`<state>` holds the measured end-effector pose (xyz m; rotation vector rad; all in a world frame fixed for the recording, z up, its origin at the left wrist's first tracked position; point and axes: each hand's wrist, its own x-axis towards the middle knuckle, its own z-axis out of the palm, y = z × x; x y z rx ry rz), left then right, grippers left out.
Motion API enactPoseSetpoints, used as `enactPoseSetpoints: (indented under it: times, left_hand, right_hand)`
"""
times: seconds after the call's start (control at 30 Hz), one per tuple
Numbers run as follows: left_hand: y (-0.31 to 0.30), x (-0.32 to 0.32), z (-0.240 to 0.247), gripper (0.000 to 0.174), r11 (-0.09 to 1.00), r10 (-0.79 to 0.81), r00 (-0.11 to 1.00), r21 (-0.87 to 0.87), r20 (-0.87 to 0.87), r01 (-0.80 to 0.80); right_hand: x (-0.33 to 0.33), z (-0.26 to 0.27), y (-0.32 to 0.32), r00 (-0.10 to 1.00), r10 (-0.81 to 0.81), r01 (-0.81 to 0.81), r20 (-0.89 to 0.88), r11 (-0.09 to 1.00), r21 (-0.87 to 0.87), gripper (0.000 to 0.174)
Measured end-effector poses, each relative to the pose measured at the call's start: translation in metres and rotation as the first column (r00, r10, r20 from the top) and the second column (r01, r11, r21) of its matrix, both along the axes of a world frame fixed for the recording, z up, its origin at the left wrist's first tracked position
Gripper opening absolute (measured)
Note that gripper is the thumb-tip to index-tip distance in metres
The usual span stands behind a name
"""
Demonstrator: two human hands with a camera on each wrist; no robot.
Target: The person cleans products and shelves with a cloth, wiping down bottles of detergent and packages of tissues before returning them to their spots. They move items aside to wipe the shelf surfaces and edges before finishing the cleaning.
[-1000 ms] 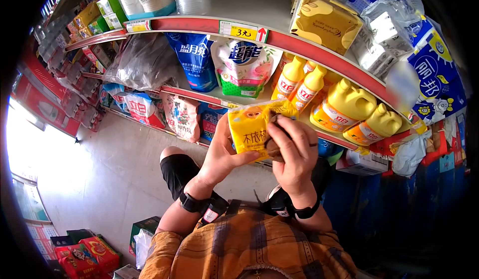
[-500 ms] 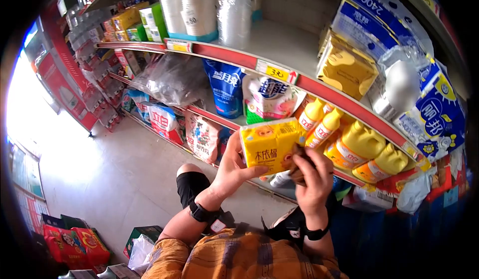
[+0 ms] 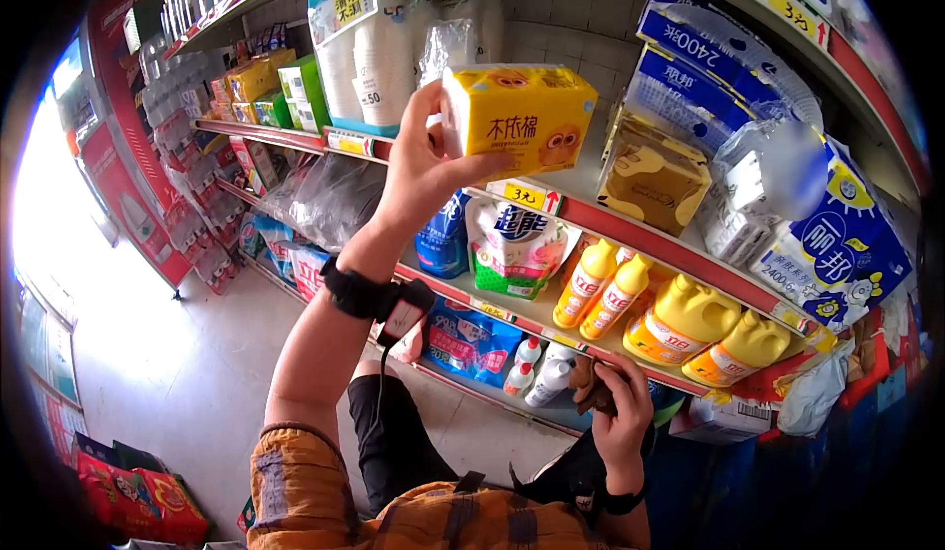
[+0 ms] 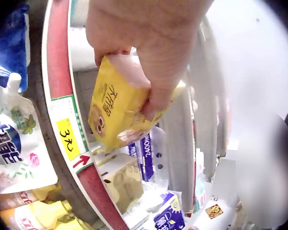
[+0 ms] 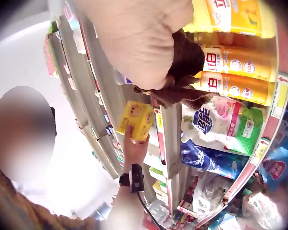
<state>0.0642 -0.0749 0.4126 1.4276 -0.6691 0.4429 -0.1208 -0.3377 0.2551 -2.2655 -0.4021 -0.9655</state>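
Note:
My left hand [image 3: 421, 171] grips a yellow tissue pack [image 3: 532, 122] by its left end, thumb along the front and fingers behind. In the head view the pack overlaps the upper shelf, between stacked paper cups [image 3: 376, 78] and a gold tissue pack [image 3: 652, 178]. The left wrist view shows the yellow pack [image 4: 117, 103] tilted, just past the red shelf edge. Lower right, my right hand [image 3: 625, 422] holds a crumpled brown cloth [image 3: 589, 385] in front of the lower shelves. This brown cloth [image 5: 188, 60] hangs from the curled fingers in the right wrist view.
Blue tissue packs [image 3: 694, 83] and a large blue-and-white pack [image 3: 837, 230] stand on the right. Yellow detergent bottles [image 3: 679, 319] and a white detergent pouch [image 3: 517, 250] line the shelf below. A red shelf edge [image 3: 610, 220] with price tags runs across the front.
My left hand has raised the yellow tissue pack from in front of the lower shelf to the upper shelf. The right hand, with the brown cloth, has come away from the pack and dropped lower.

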Motion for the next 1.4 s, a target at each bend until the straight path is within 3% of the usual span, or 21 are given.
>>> enactPoseSetpoints:
  times: [0.17,0.23,0.37,0.5,0.57,0.7,1.0,1.1,1.2,1.4]
  left_hand:
    - [-0.01,0.039,-0.008,0.076,0.989,0.058,0.998,0.135,-0.032,-0.053]
    - [-0.009,0.051,-0.013,0.078,0.957,0.136,0.99,0.252,0.042,-0.142]
    - [-0.009,0.051,-0.013,0.069,0.976,-0.015,1.0,0.216,-0.016,0.018]
    - [-0.006,0.051,-0.013,0.057,0.956,0.005,1.0,0.294,0.021,-0.011]
    - [-0.004,0.052,-0.013,0.05,0.957,-0.027,0.998,0.287,-0.049,0.04]
    - [-0.003,0.056,-0.017,0.046,0.949,-0.051,0.998,0.312,0.024,0.041]
    - [0.004,0.058,-0.013,0.044,0.834,0.105,0.991,0.535,0.086,-0.135]
    - [-0.001,0.067,-0.027,0.048,0.867,0.15,0.961,0.437,0.234,-0.242]
    - [-0.006,0.057,-0.028,0.051,0.785,0.278,0.918,0.483,0.284,-0.388]
    - [-0.014,0.05,-0.038,0.054,0.785,0.375,0.867,0.386,0.328,-0.485]
  right_hand:
    - [-0.007,-0.011,-0.016,0.999,-0.007,0.008,-0.046,1.0,0.018,0.038]
    - [-0.008,-0.013,-0.021,0.997,-0.003,0.004,-0.075,1.0,0.015,0.038]
    - [-0.009,-0.016,-0.025,0.996,-0.035,0.035,-0.08,0.999,0.0,0.039]
    - [-0.006,-0.023,-0.025,0.993,-0.045,0.045,-0.112,0.999,0.004,0.039]
    - [-0.005,-0.025,-0.024,0.992,-0.037,0.039,-0.119,0.999,0.01,0.04]
    - [-0.001,-0.027,-0.02,0.989,-0.025,0.027,-0.146,1.0,0.008,0.038]
    - [0.001,-0.036,-0.018,0.981,-0.023,0.025,-0.195,1.0,0.01,0.038]
    - [0.0,-0.036,-0.016,0.978,-0.027,0.029,-0.208,1.0,0.006,0.038]
    - [-0.001,-0.038,-0.018,0.978,-0.026,0.027,-0.206,1.0,-0.001,0.038]
    - [-0.005,-0.04,-0.019,0.968,-0.006,0.013,-0.251,1.0,0.026,0.038]
